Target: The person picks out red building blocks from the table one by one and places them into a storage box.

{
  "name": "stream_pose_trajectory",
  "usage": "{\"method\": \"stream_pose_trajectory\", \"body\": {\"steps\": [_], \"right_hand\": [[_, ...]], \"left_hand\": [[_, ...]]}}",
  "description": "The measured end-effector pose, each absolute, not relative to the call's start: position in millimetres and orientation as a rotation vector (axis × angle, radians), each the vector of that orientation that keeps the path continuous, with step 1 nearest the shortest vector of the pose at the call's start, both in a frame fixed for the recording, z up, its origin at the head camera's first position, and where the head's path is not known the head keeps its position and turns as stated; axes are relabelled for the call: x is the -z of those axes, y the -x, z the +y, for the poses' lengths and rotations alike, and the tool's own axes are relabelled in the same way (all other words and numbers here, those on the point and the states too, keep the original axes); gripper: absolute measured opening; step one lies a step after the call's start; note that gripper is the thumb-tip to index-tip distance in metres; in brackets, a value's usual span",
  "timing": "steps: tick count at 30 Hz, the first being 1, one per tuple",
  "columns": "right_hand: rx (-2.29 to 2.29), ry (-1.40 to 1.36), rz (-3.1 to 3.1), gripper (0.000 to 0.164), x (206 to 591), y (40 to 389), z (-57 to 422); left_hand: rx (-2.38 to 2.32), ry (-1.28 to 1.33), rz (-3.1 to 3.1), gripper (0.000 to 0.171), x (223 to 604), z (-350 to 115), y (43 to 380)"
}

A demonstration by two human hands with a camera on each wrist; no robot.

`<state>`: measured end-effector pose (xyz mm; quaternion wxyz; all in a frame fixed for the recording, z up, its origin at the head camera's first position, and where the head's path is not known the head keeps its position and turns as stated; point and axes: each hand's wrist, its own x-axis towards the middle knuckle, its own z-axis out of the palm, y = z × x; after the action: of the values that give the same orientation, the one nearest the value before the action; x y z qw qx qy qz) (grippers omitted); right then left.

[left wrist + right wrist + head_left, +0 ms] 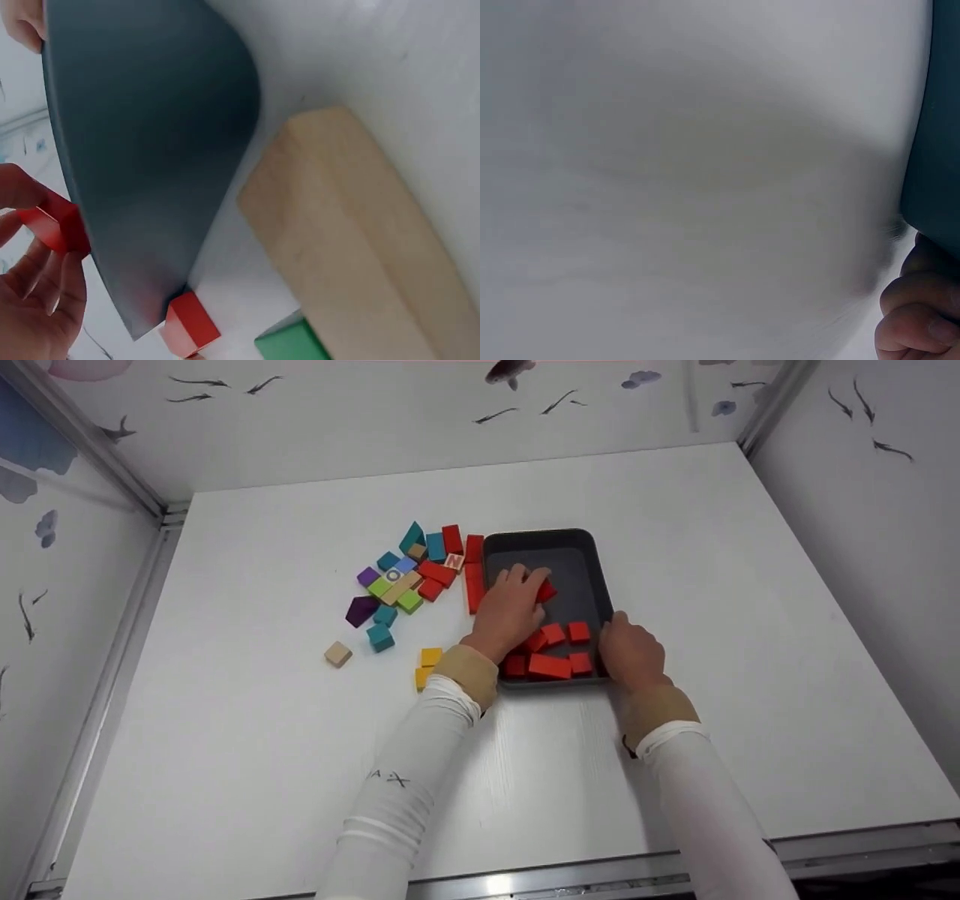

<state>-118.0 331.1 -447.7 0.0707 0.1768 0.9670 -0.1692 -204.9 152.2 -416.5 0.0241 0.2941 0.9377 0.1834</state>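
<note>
My left hand is over the dark grey tray and pinches a red block. In the left wrist view, thumb and fingers hold that red block beside the tray's outer wall. Several red blocks lie in the near end of the tray. At the tray's right side, toward the front corner, my right hand grips the rim. Its curled fingers show against the tray wall in the right wrist view.
Left of the tray lies a loose group of coloured blocks, with red blocks against its wall, a purple pentagon and a teal block. Yellow blocks sit near my left wrist. A plain wooden cube lies apart.
</note>
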Motion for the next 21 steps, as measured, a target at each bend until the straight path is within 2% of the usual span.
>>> {"method": "stream_pose_trajectory", "body": {"steps": [10, 21], "right_hand": [[0.503, -0.555, 2.92, 0.034, 447, 117, 334], [0.498, -0.551, 2.908, 0.033, 446, 118, 332]], "left_hand": [[-0.709, -0.932, 2.812, 0.047, 424, 159, 206], [-0.656, -0.947, 2.769, 0.046, 430, 159, 207]]}}
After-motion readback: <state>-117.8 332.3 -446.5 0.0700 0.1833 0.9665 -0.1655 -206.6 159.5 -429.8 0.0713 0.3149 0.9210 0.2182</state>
